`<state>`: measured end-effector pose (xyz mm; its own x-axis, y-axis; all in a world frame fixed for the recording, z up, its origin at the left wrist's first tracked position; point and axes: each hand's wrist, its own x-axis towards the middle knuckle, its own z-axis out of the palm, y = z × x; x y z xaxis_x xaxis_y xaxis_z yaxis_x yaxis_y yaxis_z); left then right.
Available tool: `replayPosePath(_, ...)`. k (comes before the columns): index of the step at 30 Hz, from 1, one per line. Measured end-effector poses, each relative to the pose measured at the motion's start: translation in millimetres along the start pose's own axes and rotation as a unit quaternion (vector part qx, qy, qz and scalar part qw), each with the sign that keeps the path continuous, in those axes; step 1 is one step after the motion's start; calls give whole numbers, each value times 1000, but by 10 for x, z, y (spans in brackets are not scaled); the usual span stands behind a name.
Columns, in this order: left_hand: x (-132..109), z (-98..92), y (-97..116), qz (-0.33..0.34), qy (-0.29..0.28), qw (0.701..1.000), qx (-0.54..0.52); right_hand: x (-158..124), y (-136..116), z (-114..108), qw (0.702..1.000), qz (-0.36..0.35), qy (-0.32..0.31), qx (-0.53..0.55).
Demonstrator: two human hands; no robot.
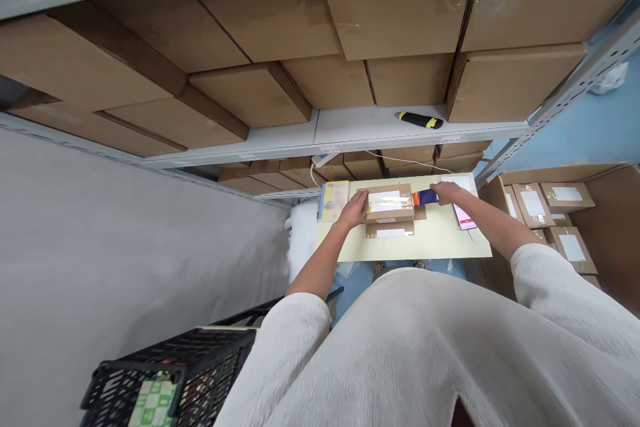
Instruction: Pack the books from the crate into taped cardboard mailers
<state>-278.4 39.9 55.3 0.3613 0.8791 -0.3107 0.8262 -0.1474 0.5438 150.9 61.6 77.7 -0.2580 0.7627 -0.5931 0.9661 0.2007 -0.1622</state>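
Head: taped oblong box (389, 203), probably corrugated

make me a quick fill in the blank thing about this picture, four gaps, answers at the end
1. The person's ____ hand touches a cardboard box on the table.
2. The right hand holds a tool coloured blue and ____.
3. The cutter on the shelf is black and ____.
4. The large carton holding smaller boxes stands on the person's ____ side.

Missing words: left; orange; yellow; right.
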Motion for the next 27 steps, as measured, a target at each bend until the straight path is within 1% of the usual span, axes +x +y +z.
replayPosePath(5, -2, 9, 1, 7, 1, 1000, -11, 5, -18, 54, 999, -8, 48, 13)
replayPosePath(9, 13, 4, 2, 2, 0, 1000, -16, -42, -150, 143, 997, 4, 69, -17)
replayPosePath(12, 17, -6, 0, 5, -1, 1000, -18, -85, -251, 219, 997, 34, 61, -22)
replayPosePath(14, 17, -12, -6, 12, -5, 1000, -17, -130, -260, 266, 997, 59, 44, -1)
replayPosePath(17, 18, -13, -21, 18, -6, 1000, -12, -247, -181, 340, 993, 99, 26, 54)
replayPosePath(19, 20, -10, -35, 25, -5, 1000, -9, -357, -111, 404, 987, 125, 28, 97)
replayPosePath(23, 28, 11, -76, 47, 1, 999, -13, -595, -49, 577, 966, 163, 73, 186)
replayPosePath(25, 34, 29, -99, 54, 5, 998, -21, -699, -67, 651, 951, 172, 112, 231)
replayPosePath(27, 38, 49, -120, 60, 9, 998, -29, -790, -105, 681, 936, 179, 160, 255)
